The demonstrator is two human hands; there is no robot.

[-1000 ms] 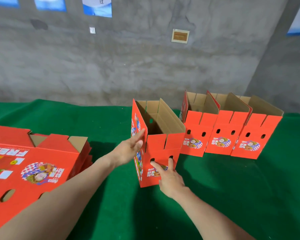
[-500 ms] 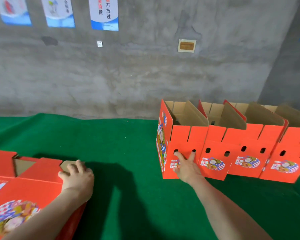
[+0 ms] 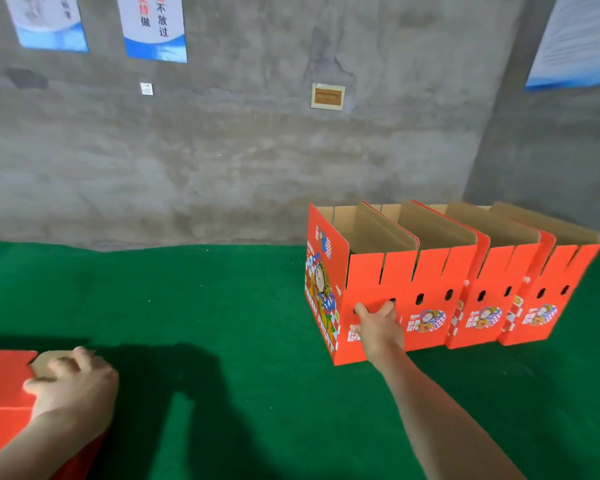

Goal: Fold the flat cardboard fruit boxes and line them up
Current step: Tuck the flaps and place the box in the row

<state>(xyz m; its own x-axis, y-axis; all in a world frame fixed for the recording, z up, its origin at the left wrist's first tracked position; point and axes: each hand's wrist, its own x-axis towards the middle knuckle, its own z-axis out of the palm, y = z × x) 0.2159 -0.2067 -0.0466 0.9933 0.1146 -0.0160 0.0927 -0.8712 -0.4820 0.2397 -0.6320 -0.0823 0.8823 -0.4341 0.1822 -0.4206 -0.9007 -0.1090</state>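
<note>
Several folded red fruit boxes stand side by side in a row at the right of the green table (image 3: 205,306), their tops open. My right hand (image 3: 378,327) presses with spread, straight fingers against the front face of the leftmost box (image 3: 368,275), which touches its neighbour (image 3: 430,282). At the lower left lies a stack of flat red boxes (image 3: 0,386), mostly cut off by the frame edge. My left hand (image 3: 73,386) rests on top of that stack, its fingers lying over a brown flap at the corner.
A grey concrete wall (image 3: 222,161) with posters runs close behind the table's far edge. Green felt stretches between the flat stack and the row. The rightmost box (image 3: 561,271) sits near the wall corner.
My right hand has pushed the new box right, up against the row. My left hand let go of it and came down onto the flat stack. The camera has turned right.
</note>
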